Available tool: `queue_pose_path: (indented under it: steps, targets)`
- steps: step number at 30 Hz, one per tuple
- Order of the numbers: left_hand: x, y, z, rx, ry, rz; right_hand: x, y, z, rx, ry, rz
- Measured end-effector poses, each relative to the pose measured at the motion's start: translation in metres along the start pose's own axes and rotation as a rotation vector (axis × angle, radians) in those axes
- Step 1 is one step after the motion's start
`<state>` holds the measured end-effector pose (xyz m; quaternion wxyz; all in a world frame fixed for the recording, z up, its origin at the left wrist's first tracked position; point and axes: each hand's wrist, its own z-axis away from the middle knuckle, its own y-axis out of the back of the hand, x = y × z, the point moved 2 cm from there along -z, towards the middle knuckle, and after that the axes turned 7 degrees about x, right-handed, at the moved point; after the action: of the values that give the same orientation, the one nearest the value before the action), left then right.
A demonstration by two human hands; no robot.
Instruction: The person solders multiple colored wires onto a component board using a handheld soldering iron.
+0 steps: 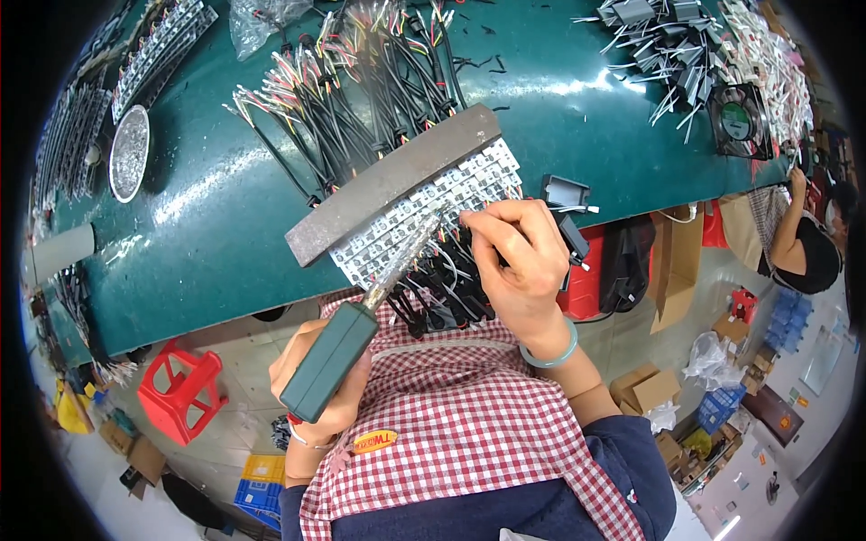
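My left hand (347, 395) is wrapped round the dark green handle of a soldering iron (330, 359). Its long metal barrel slants up and right, ending over rows of small white circuit boards (383, 233). My right hand (525, 261) is closed in a pinch at the boards' right end, close to the iron's tip; what lies between its fingertips is too small to make out. A curved grey metal bar (397, 185) rests across the boards' far side. Thin wires and black cables (451, 281) hang from their near side, over the table edge.
Bundles of black cables (361, 99) with stripped coloured ends lie beyond the bar on the green table (225, 216). An oval dish (130, 153) stands left. A black fan (740, 122) sits right, near another person's arm (792, 225). A red stool (183, 392) stands below.
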<state>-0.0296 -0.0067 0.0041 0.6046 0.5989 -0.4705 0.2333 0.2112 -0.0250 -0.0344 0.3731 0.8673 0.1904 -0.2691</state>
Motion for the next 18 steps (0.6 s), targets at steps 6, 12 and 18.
queue_pose_path:
  steps: [6, 12, 18]
  targets:
    - [0.0023, 0.0005, -0.0006, 0.004, -0.014, -0.026, -0.0008, -0.0013, 0.0009, 0.002, 0.001, -0.040]
    - [0.0039, 0.0007, -0.0027, -0.023, -0.028, -0.037, -0.0021, 0.0002, 0.0001, -0.030, -0.014, -0.016]
    - [0.0041, 0.0000, -0.0046, -0.050, -0.022, -0.052, -0.0014, -0.0004, -0.0003, -0.038, -0.001, -0.020]
